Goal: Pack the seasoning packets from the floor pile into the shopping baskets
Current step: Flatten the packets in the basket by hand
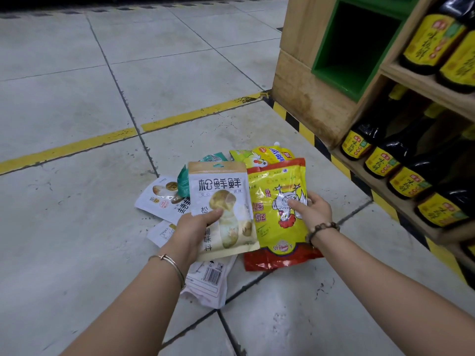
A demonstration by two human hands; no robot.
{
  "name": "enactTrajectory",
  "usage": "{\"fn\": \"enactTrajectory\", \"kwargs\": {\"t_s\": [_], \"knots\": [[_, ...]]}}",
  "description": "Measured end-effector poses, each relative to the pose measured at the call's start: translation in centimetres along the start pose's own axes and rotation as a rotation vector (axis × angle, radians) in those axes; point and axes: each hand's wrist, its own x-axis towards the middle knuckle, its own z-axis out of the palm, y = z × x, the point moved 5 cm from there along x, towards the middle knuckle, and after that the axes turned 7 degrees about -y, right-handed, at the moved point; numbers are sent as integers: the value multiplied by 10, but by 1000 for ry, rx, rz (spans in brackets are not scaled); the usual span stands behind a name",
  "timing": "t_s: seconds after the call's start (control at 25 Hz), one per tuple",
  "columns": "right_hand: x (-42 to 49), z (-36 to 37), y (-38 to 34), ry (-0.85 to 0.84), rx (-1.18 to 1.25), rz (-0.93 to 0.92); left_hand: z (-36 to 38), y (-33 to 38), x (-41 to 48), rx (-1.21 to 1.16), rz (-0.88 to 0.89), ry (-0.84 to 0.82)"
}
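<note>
A pile of seasoning packets lies on the tiled floor in front of me. My left hand grips a white mushroom-seasoning packet, thumb on its front, holding it above the pile. My right hand grips the right edge of a yellow and red chicken-powder packet, thumb on its front. Behind them lie a yellow spouted pouch, a green packet and more white packets, one face-down with a barcode. No shopping basket is in view.
A wooden shelf unit stands to the right with dark soy sauce bottles on its low shelves and a green-lined open cubby. Yellow-black hazard tape runs along its base. A yellow floor line crosses the tiles.
</note>
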Motion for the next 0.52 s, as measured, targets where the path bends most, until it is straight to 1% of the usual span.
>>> {"fn": "enactTrajectory", "kwargs": {"t_s": [0.08, 0.28, 0.52], "knots": [[-16, -4, -18, 6, 55, -54, 7, 3, -7, -13, -3, -47], [-56, -35, -49, 91, 116, -133, 37, 9, -28, 3, 36, -159], [-119, -85, -49, 278, 188, -143, 70, 1, -64, 63, 70, -303]]}}
